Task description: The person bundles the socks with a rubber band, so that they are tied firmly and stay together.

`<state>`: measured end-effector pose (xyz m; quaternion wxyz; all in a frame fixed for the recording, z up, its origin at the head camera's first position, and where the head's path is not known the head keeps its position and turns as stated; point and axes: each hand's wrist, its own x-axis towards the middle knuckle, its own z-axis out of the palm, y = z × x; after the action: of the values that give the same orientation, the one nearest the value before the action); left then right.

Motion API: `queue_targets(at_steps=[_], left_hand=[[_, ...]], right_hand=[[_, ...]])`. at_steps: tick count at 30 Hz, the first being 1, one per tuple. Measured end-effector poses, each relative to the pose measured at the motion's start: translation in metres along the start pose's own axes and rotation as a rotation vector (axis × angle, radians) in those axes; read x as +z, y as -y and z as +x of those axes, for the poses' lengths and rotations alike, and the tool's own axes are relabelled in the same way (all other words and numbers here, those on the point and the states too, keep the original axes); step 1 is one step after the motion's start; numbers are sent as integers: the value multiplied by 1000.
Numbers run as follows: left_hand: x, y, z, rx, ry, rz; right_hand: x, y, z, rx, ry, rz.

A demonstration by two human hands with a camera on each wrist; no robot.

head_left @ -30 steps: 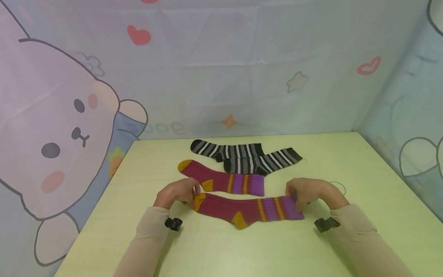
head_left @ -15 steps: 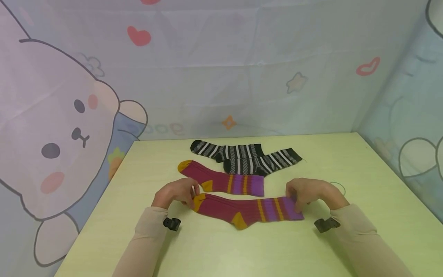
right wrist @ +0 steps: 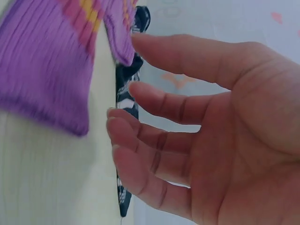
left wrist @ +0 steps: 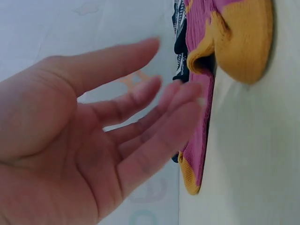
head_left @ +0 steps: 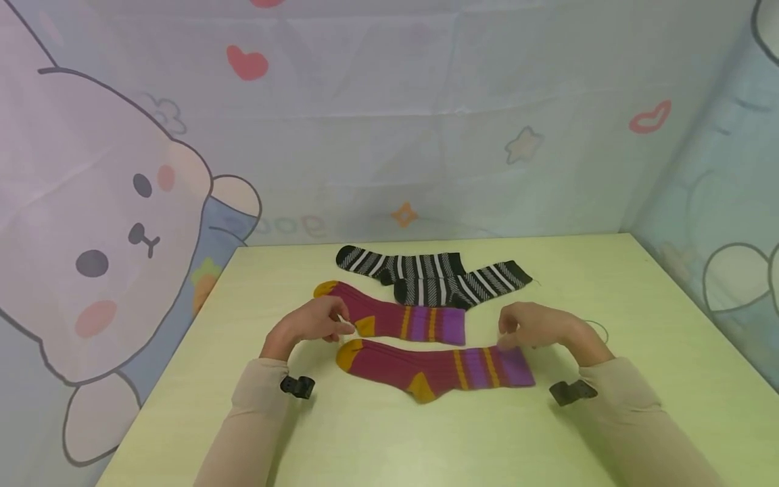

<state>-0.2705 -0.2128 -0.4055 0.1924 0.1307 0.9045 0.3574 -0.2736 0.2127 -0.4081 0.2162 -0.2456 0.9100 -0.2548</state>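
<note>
The near maroon sock (head_left: 395, 365), with mustard toe and heel and a purple cuff, lies flat on the table. Just above its toe is my left hand (head_left: 310, 321), apart from the cloth; the left wrist view shows its fingers loosely bent around nothing. Over the purple cuff hovers my right hand (head_left: 535, 326), and in the right wrist view its thumb and fingers are spread with a gap to the cuff (right wrist: 47, 70). A matching maroon sock (head_left: 389, 318) lies just behind the near one, its toe partly behind my left hand.
Farther back, two black-and-white striped socks (head_left: 420, 265) overlap, the right one (head_left: 487, 284) angled. A thin green loop (head_left: 596, 329) lies by my right wrist. A printed cloth (head_left: 389, 135) hangs along the table's (head_left: 608, 270) far edge.
Both hands have let go of the near maroon sock's ends and lifted; the left moved slightly up and left. The socks stay in the same places.
</note>
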Motion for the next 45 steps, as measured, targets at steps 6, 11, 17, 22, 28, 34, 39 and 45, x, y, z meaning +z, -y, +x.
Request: queue_targets(at_steps=[6, 11, 17, 22, 28, 34, 39, 45], left_hand=[[-7, 2, 11, 4, -93, 9], [-14, 3, 18, -22, -147, -1], [-20, 9, 25, -97, -243, 15], [-23, 19, 32, -116, -317, 92], [-27, 36, 47, -112, -396, 160], [-31, 46, 55, -139, -373, 179], [-33, 49, 60, -147, -340, 163], [-33, 50, 62, -142, -311, 151]], right_hand=[[2, 14, 10, -50, -60, -42], [4, 29, 25, -65, -80, -39], [8, 41, 42, -32, -116, -73], [17, 46, 58, -12, -151, -115], [28, 52, 72, 50, -168, -201], [34, 57, 80, 115, -175, -248], [33, 60, 82, 137, -179, -243], [31, 63, 82, 161, -154, -223]])
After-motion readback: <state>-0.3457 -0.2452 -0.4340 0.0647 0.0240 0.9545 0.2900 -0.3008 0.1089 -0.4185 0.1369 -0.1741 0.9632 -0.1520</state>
